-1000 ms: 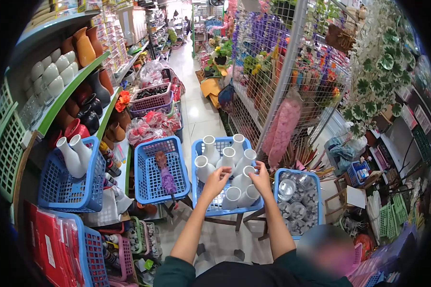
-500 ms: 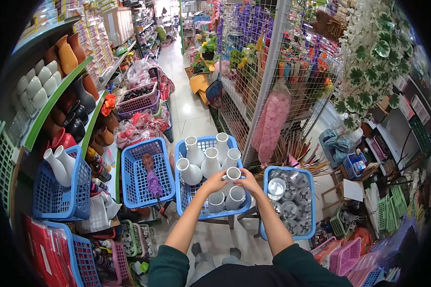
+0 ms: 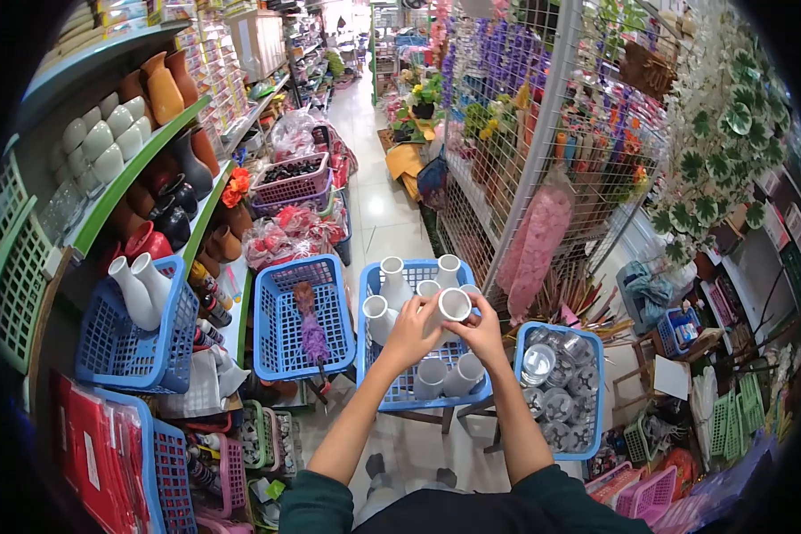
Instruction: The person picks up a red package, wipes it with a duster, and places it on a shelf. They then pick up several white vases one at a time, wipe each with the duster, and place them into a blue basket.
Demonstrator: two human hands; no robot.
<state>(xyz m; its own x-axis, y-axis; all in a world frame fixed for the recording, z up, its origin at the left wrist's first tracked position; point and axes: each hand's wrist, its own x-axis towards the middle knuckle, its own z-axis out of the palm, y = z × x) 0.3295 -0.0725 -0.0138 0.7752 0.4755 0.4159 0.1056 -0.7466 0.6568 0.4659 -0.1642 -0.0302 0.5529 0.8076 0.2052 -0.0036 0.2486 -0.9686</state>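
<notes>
A white vase is held upright between my two hands, above a blue basket. My left hand wraps round its left side, and the fingers of my right hand press on its right side near the rim. Several more white vases stand in the basket, among them one at the back left, one at the back right and one at the left. Two others are at the front, below my hands. My hands partly cover the vases in the middle.
Left of the basket, a second blue basket holds a purple and brown bundle. To the right, another blue basket contains clear round items. Two white vases stand in a basket at the far left. A wire rack rises beyond.
The held vase has come up higher, nearer the camera, with both hands. The view has shifted, so the baskets and shelves appear further right.
</notes>
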